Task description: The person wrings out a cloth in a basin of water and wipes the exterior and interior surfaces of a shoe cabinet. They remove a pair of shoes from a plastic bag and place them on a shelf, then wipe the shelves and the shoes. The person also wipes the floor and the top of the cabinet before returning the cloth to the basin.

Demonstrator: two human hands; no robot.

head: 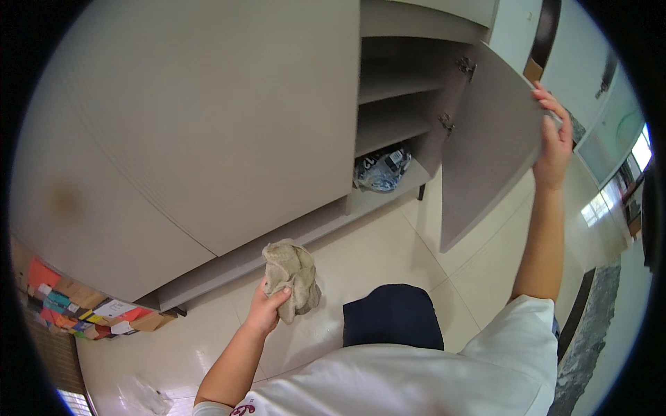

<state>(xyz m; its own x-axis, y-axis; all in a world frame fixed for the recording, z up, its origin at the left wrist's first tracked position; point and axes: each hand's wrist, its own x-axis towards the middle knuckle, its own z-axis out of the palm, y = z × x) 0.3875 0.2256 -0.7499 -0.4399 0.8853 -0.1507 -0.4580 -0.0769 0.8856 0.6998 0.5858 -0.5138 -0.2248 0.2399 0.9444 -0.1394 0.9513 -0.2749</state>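
Observation:
A crumpled beige cloth (292, 278) is gripped in my left hand (265, 308), above the tiled floor and in front of the grey cabinet (250, 114). My right hand (555, 138) has its fingers wrapped over the free edge of the cabinet door (491, 145), which stands swung out on two metal hinges (466, 67). Behind that door the compartment shows two shelves (393, 119). On its bottom board lies a clear and dark plastic package (384, 167) that bears writing.
Several cardboard boxes and colourful packages (88, 307) are piled at the cabinet's left end. A clear plastic bag (143, 398) lies on the tiled floor (374, 249) at lower left. Short black legs (421, 192) hold the cabinet up. A frosted glass panel (611, 130) stands at right.

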